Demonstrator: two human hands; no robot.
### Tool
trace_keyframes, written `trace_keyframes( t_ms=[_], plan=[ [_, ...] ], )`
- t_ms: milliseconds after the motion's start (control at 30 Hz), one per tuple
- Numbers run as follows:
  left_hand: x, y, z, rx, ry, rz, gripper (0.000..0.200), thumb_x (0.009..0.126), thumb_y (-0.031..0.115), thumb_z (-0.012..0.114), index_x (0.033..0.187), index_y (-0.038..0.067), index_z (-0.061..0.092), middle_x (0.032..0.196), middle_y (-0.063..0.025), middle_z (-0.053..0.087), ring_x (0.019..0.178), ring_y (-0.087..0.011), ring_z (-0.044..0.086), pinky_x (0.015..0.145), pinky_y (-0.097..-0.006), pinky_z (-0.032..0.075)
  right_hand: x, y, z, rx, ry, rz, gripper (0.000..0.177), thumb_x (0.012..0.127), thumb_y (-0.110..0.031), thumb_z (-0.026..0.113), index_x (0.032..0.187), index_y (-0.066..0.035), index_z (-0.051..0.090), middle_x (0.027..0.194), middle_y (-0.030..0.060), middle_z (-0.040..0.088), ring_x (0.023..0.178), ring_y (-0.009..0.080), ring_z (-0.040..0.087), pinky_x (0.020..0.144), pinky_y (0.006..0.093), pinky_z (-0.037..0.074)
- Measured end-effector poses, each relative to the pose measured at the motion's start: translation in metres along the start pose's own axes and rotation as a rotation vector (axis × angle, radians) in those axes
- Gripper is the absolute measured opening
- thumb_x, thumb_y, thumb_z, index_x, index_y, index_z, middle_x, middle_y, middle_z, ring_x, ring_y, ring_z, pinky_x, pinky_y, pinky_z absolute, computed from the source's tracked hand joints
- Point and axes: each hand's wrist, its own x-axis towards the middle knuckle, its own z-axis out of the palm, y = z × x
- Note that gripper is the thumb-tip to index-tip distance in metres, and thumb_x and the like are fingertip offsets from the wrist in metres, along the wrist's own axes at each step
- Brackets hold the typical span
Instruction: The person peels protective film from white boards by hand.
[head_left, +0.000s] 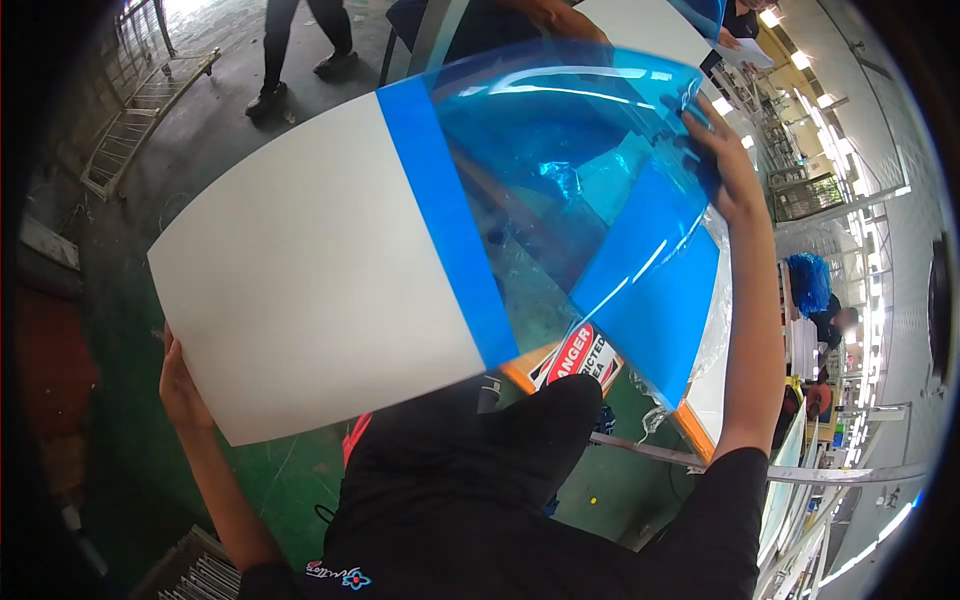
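Observation:
A large sheet spans the view, with a white panel [310, 270], a blue band [445, 225] and a transparent blue film part [540, 130]. My left hand [185, 385] is closed on the sheet's left edge, its fingers partly behind the panel. At the upper right my right hand [725, 165] holds the edge of the blue film, fingers bent around it. Beneath the film lies a solid blue piece [655, 285] with crinkled clear plastic beside it. A red and white danger sign [580, 360] shows below the film.
Another person's forearm [560, 15] is behind the film at the top. A person's legs [295, 40] stand on the grey floor at upper left, near a metal rack [140, 120]. A metal rail [850, 475] runs at the right. Orange-edged board [693, 430] lies below.

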Motion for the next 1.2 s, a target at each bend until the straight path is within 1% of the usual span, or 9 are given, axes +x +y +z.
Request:
trace_keyframes(
  t_ms=[233,333,500,700,800,900,1000,1100,1200],
  plan=[
    [-0.005,-0.011,-0.022,-0.068,0.038,-0.012,0.044,0.105,0.015,0.037,0.149,0.009,0.041,0.144,-0.0095,0.052,0.130,-0.0246,0.052,0.106,-0.0428,0.046,0.061,-0.025,-0.023,-0.207,-0.124,-0.119,0.038,0.096,-0.024,0.066,0.132,-0.013,0.060,0.113,-0.0039,0.068,0.094,0.0079,0.064,0.075,0.0227,0.047],
    [-0.002,-0.022,-0.030,-0.142,0.049,-0.034,0.043,0.105,0.015,0.038,0.147,0.009,0.044,0.143,-0.0089,0.053,0.129,-0.0247,0.053,0.105,-0.0433,0.047,0.085,-0.037,-0.036,-0.362,-0.096,-0.167,0.052,0.092,-0.027,0.071,0.138,-0.011,0.054,0.116,-0.0041,0.065,0.091,0.0088,0.063,0.074,0.0253,0.046],
    [-0.003,-0.024,-0.027,-0.149,0.098,-0.044,0.043,0.104,0.015,0.040,0.146,0.010,0.046,0.142,-0.0084,0.053,0.127,-0.0245,0.054,0.103,-0.0436,0.048,0.147,-0.046,-0.083,-0.407,0.046,-0.225,0.046,0.093,-0.025,0.070,0.135,-0.011,0.057,0.105,0.0005,0.071,0.085,0.0096,0.067,0.070,0.0262,0.051],
    [-0.007,-0.021,-0.025,-0.143,0.151,-0.040,0.043,0.104,0.016,0.040,0.146,0.009,0.046,0.142,-0.0080,0.054,0.127,-0.0246,0.055,0.102,-0.0427,0.049,0.144,-0.073,-0.057,-0.956,0.352,-0.526,0.038,0.092,-0.023,0.068,0.129,-0.012,0.064,0.103,0.0068,0.072,0.085,0.0112,0.069,0.070,0.0285,0.053],
    [-0.009,-0.022,-0.031,-0.159,0.185,-0.026,0.043,0.104,0.016,0.040,0.146,0.009,0.045,0.142,-0.0081,0.054,0.127,-0.0246,0.055,0.102,-0.0421,0.049,0.147,-0.068,-0.046,-0.945,0.367,-0.901,0.037,0.090,-0.022,0.068,0.125,-0.013,0.066,0.102,0.0109,0.072,0.083,0.0185,0.070,0.073,0.0319,0.054],
    [-0.009,-0.023,-0.035,-0.164,0.121,-0.044,0.043,0.104,0.016,0.040,0.146,0.009,0.045,0.141,-0.0083,0.054,0.126,-0.0245,0.055,0.102,-0.0421,0.049,0.137,-0.071,-0.032,-1.216,0.607,-0.994,0.042,0.087,-0.019,0.070,0.127,-0.013,0.064,0.113,0.0096,0.070,0.091,0.0236,0.068,0.080,0.0347,0.053],
    [-0.009,-0.024,-0.035,-0.153,0.143,-0.024,0.043,0.104,0.016,0.039,0.145,0.009,0.046,0.140,-0.0085,0.055,0.126,-0.0244,0.056,0.102,-0.0424,0.049,0.108,-0.091,0.006,-1.063,0.478,-1.471,0.028,0.088,-0.009,0.058,0.116,-0.008,0.060,0.096,0.0189,0.070,0.084,0.0421,0.068,0.072,0.0475,0.054],
    [-0.006,-0.024,-0.029,-0.128,0.070,-0.052,0.042,0.104,0.016,0.040,0.145,0.009,0.046,0.139,-0.0088,0.055,0.126,-0.0250,0.055,0.102,-0.0427,0.049,0.096,-0.095,0.027,-1.140,0.533,-1.221,0.024,0.084,-0.005,0.060,0.107,-0.009,0.064,0.099,0.0155,0.071,0.087,0.0393,0.068,0.074,0.0452,0.054],
    [-0.005,-0.027,-0.031,-0.182,0.048,-0.062,0.042,0.103,0.016,0.042,0.144,0.008,0.046,0.140,-0.0094,0.055,0.127,-0.0258,0.055,0.103,-0.0432,0.048,0.103,-0.102,0.043,-1.177,0.538,-1.240,0.023,0.086,-0.007,0.060,0.108,-0.011,0.065,0.102,0.0161,0.070,0.088,0.0385,0.068,0.074,0.0450,0.054]
  ],
)
